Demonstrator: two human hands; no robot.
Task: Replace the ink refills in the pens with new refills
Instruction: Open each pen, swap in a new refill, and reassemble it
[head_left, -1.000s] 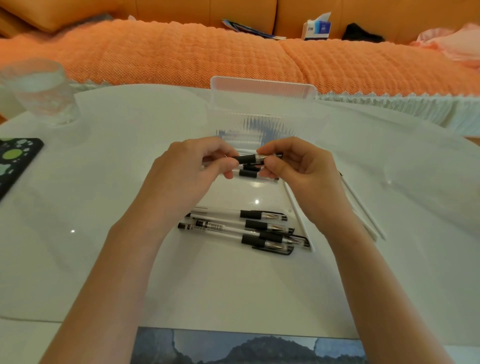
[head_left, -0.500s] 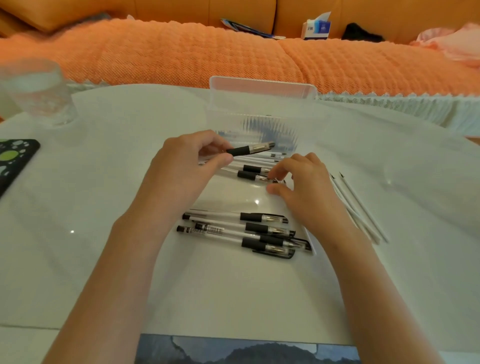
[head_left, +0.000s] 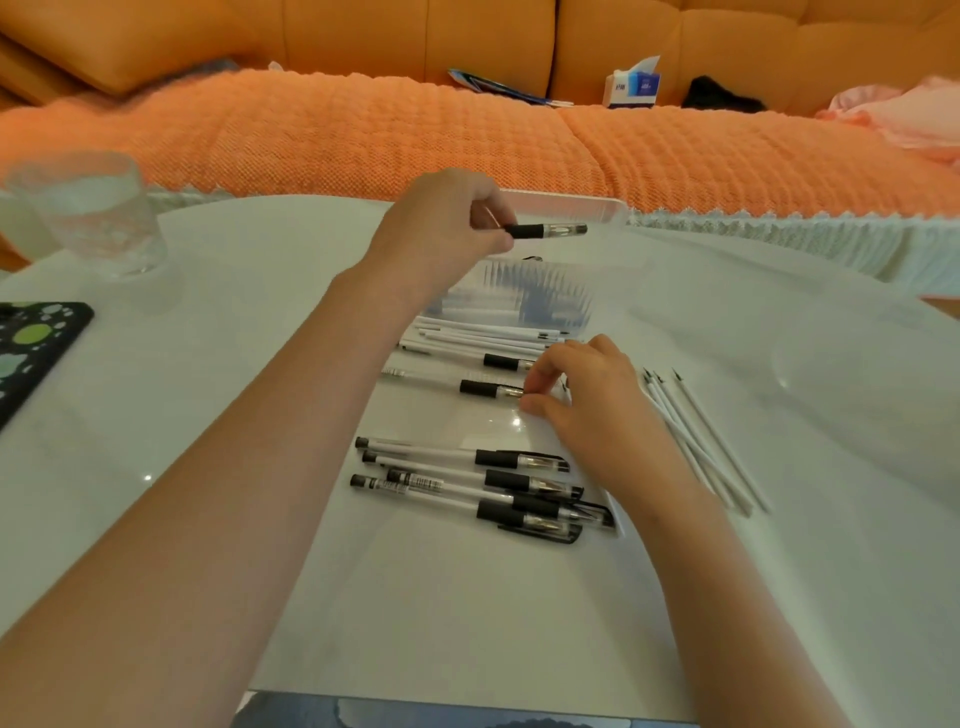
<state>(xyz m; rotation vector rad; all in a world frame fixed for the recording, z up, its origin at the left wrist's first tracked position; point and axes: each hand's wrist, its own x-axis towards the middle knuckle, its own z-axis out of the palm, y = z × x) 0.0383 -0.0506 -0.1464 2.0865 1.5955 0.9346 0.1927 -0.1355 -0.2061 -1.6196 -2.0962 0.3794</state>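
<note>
The hands were apart. The left hand (head_left: 441, 228) held one pen piece (head_left: 545, 230) above the clear box (head_left: 571, 207) near the far edge of the table (head_left: 779, 571). The right hand (head_left: 587, 405) pinched one pen (head_left: 488, 388) lying mid-table. Four capped pens (head_left: 478, 483) lay nearer the front edge, and at least three refills (head_left: 696, 441) lay to the right.

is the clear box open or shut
Open: the lid stands up behind the box, just past the pen in the left hand.
</note>
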